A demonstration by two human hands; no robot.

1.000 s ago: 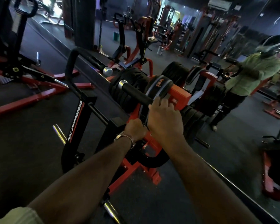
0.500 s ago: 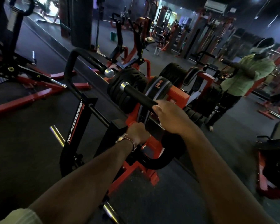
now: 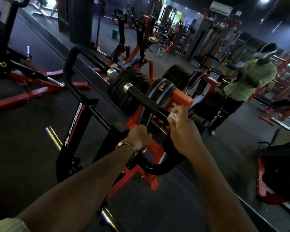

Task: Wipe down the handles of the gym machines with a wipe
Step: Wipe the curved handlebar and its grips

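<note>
**Wipe pressed to the black handle**

The right hand [image 3: 182, 131] curls round a white wipe [image 3: 173, 116], pinching it against the near end of a black handle [image 3: 146, 102]. The wipe is small and crumpled; only a pale bunch of it shows between thumb and fingers, the rest hidden in the hand. It sits just right of centre in the view, touching the handle where the grip meets the red frame [image 3: 181, 99].

The handle is a straight bar with a matte black grip and a bright metal cap [image 3: 128, 87] at its far end, running from the hand toward 10 o'clock. Its surface looks dull and even; whether it is wet cannot be told.

The left hand [image 3: 138, 137] is a closed fist round a black part of the machine, at 8 o'clock from the right hand and near it. A bracelet [image 3: 127, 145] circles that wrist.

A second, longer handle [image 3: 84, 56], bent and ending in a chrome ball [image 3: 112, 72], rises at 10 o'clock from the wiped one. Black plates [image 3: 129, 91] are stacked just beyond the handle. A black upright [image 3: 74, 124] lettered in white stands at 9 o'clock from the left hand.

At 2 o'clock, well apart, a person [image 3: 248, 81] in a pale green shirt stands on the dark floor [image 3: 23, 139].
</note>
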